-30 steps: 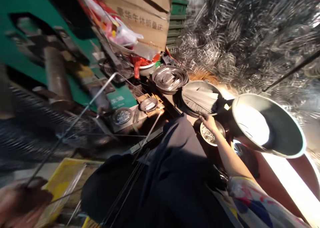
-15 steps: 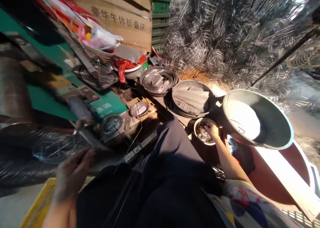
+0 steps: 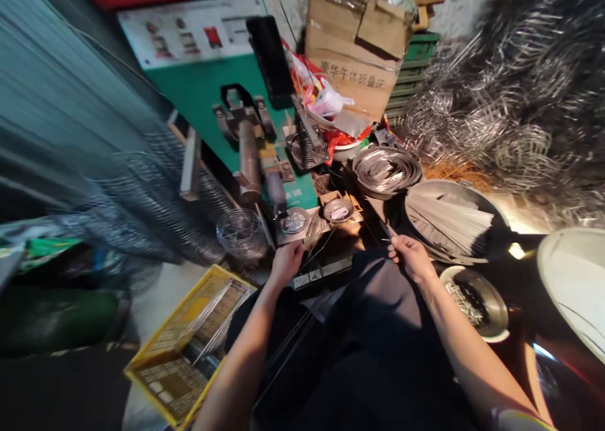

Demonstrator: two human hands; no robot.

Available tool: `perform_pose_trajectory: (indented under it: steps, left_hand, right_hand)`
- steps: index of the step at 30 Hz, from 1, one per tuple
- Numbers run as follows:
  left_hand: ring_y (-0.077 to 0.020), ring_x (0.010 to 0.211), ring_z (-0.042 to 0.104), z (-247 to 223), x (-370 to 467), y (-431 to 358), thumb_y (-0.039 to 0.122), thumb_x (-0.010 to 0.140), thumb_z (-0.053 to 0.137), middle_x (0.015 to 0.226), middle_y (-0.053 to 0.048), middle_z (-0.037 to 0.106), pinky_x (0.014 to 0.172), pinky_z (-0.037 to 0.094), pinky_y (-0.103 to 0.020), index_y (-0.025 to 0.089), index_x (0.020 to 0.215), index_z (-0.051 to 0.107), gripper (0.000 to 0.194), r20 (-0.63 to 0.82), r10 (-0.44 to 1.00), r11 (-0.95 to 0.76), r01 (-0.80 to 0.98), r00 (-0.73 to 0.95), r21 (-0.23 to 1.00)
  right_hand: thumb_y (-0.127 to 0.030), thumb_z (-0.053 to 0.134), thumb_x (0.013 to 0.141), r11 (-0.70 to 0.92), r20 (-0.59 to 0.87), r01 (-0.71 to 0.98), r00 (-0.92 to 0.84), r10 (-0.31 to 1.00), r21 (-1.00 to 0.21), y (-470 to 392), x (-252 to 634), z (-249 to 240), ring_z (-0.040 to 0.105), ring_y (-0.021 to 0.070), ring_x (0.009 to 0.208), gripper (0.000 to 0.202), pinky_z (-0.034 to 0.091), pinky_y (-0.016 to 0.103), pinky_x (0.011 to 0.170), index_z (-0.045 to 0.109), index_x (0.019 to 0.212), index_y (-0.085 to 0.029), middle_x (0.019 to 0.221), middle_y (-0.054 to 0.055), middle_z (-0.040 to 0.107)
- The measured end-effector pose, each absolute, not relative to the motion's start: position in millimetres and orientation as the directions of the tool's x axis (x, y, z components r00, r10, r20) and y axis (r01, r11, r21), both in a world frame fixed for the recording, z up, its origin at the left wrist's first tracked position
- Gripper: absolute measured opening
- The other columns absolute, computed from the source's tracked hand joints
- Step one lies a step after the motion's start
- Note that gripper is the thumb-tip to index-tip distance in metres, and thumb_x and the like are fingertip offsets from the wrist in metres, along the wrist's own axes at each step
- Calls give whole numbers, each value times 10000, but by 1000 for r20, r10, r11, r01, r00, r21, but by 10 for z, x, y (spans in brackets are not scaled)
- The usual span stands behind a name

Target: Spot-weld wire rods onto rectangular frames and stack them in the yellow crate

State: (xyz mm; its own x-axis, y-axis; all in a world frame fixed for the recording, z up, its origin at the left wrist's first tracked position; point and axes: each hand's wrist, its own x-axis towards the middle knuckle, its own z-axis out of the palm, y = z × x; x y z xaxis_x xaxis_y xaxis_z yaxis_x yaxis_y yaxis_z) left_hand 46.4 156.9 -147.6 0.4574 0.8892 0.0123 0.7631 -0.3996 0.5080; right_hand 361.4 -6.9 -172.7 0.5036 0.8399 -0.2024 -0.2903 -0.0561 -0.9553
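My right hand [image 3: 412,256] is above my knee, fingers pinched on a small metal piece [image 3: 386,239] whose short end sticks out to the left. Behind that hand is the bowl of small metal parts [image 3: 466,302]. My left hand [image 3: 287,261] is closed beside the worktop edge, just in front of the small dish of shiny bits [image 3: 293,220]; whatever its fingers hold is hidden. A second dish [image 3: 338,211] holds a pale object. The machine's cylindrical arm [image 3: 275,191] stands over the first dish.
Coiled metal strips [image 3: 387,168] and a basin of flat strips [image 3: 449,217] lie at the right, with a large pale bucket [image 3: 576,280] beyond. A yellow crate [image 3: 163,343] with rods stands lower left. Wire coils [image 3: 510,128] pile up at the upper right.
My right hand has left the bowl of small parts and moved left with a small piece pinched. My left hand has moved nearer the dishes. The view has swung left.
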Motion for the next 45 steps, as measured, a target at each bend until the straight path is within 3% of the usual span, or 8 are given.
perform_pose_trajectory:
  steps: [5,9,14,19,31,45]
  left_hand:
    - [-168,738,651,-1389,126,1239,338,949,437,826,-58,730,688,436,-233,152,914,693,319,125,916,-365,664,381,653]
    - [-149,656,614,-1329,-12,895,377,956,457,733,-19,694,632,429,-225,167,903,692,320,195,954,-291,535,228,793]
    - [-143,668,612,-1298,-131,681,349,956,474,748,-16,687,639,437,-220,166,895,682,284,213,972,-233,451,94,862]
    - [-141,681,619,-1299,-231,672,328,959,468,755,-18,687,648,441,-216,169,889,682,276,202,977,-210,418,63,884]
    - [-170,728,657,-1377,-366,792,331,963,464,807,-33,708,678,473,-246,193,899,672,258,232,973,-212,403,-2,890]
    - [-168,734,665,-1406,-380,996,310,968,466,824,-45,716,680,472,-246,179,919,667,244,262,965,-235,380,-18,895]
  right_hand:
    - [-544,783,667,-115,-222,-279,391,893,-953,610,2806,-1583,525,89,463,434,359,170,373,586,699,-158,608,3,601]
    - [-523,758,654,-157,-255,-315,298,920,-936,983,2130,-1605,477,69,404,410,317,162,342,556,665,-166,567,-19,574]
    - [-476,730,689,-73,-185,-397,250,950,-915,1165,1571,-1527,384,47,362,353,272,170,337,543,664,-178,515,-51,512]
    - [-430,710,744,5,-98,-391,243,965,-921,1226,1317,-1404,362,42,380,319,263,182,358,538,655,-176,532,-51,493]
    - [-468,719,733,-19,-110,-341,252,961,-940,1408,1135,-1418,355,50,396,323,263,181,368,584,742,-175,542,-56,492]
    - [-428,695,773,37,-31,-303,216,976,-952,1646,1142,-1403,328,52,399,304,246,193,376,526,706,-185,522,-68,453]
